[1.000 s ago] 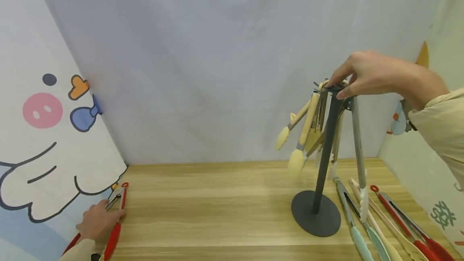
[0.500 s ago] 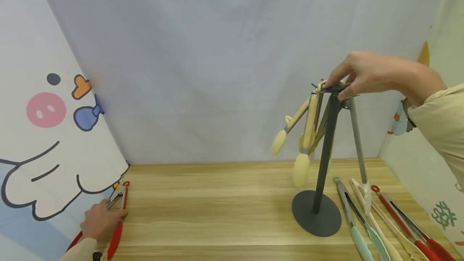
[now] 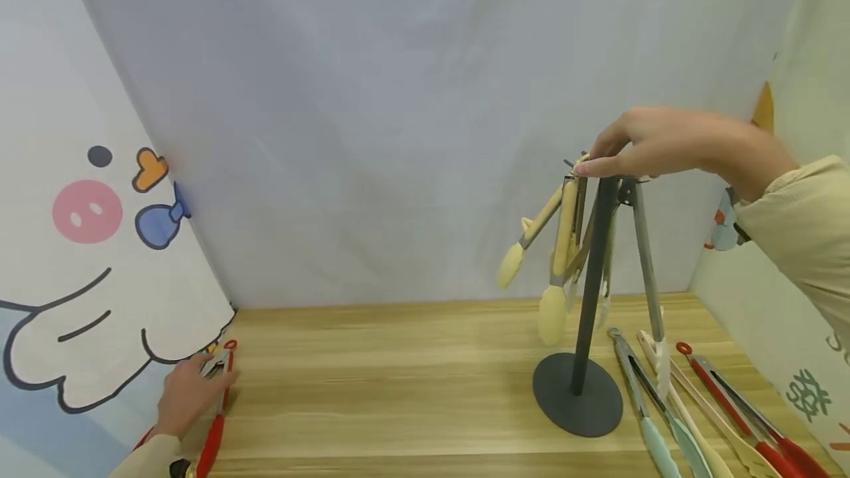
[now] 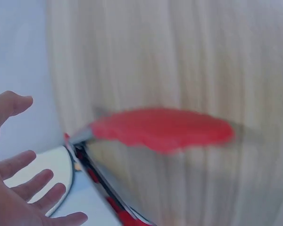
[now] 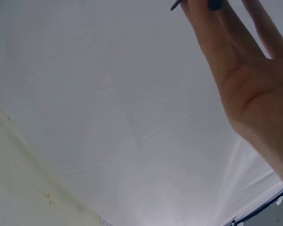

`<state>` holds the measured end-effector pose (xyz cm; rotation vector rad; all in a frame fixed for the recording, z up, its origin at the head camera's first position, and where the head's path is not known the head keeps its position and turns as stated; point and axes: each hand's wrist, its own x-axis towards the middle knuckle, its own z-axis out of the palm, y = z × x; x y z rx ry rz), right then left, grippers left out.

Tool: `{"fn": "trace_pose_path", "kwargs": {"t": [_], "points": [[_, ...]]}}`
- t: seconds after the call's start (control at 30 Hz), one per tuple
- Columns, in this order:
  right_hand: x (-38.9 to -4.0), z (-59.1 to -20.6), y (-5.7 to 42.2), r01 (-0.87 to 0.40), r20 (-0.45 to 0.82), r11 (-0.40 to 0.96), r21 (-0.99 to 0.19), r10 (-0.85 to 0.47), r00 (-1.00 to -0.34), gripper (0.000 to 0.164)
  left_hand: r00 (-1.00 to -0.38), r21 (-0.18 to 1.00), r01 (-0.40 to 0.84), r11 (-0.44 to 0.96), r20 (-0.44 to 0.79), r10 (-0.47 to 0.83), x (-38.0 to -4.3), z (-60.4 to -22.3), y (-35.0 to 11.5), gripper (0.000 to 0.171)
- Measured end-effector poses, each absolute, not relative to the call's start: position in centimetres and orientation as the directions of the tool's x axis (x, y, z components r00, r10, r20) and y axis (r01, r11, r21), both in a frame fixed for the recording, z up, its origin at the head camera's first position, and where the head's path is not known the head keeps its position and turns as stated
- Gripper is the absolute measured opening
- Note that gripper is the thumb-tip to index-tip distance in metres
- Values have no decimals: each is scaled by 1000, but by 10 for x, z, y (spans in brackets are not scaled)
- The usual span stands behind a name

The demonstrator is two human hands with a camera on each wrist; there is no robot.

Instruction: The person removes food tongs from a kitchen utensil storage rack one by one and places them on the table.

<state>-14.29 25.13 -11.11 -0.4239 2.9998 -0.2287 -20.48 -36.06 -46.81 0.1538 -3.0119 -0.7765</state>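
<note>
1. Read the head view as a clock: the stand (image 3: 590,308) rises from the desk (image 3: 398,389) between 3 and 4 o'clock, with yellow-tipped tongs (image 3: 553,308) and white-tipped tongs (image 3: 647,260) hanging from its top.
2. The right hand (image 3: 664,140), between 2 and 3 o'clock, has its fingers bent over the stand's top; their tips are hidden, so I cannot tell whether they pinch the rim, a loop or nothing.
3. The left hand (image 3: 189,397) is at 8 o'clock, over the red tongs (image 3: 212,442). The left wrist view shows its fingers spread wide, holding nothing, while the tongs' legs lie splayed on the desk.
4. Around 4 o'clock lie mint-tipped tongs (image 3: 657,448), cream tongs (image 3: 755,459) and, furthest right, a second red pair (image 3: 724,397).
5. My judgement: the step in hand is steadying the loaded stand while reaching for the red tongs. The next move calls for the left fingers to close round those splayed legs, with the right hand keeping the stand from tipping.
</note>
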Motion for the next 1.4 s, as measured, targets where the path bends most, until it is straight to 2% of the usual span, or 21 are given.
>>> {"fn": "trace_pose_path", "kwargs": {"t": [0.27,0.43,0.83,1.13,1.4], "points": [[-147,-110,245,-282,-43,957,-68,-285,-958,44,-993,580,20,815,104,-49,-211,-448,-339,72],[-148,-109,237,-275,-43,958,-77,-279,-959,43,-988,606,71,792,149,-25,-211,-436,-331,68],[-151,-110,231,-296,-20,950,-99,-299,-954,33,-977,678,158,718,213,13,-208,-411,-298,70],[-152,-112,234,-331,-8,938,-97,-334,-943,28,-952,682,283,675,284,113,-207,-390,-259,71],[-153,-112,233,-322,-8,940,-111,-325,-946,30,-910,746,411,524,375,178,-204,-384,-231,67]]}}
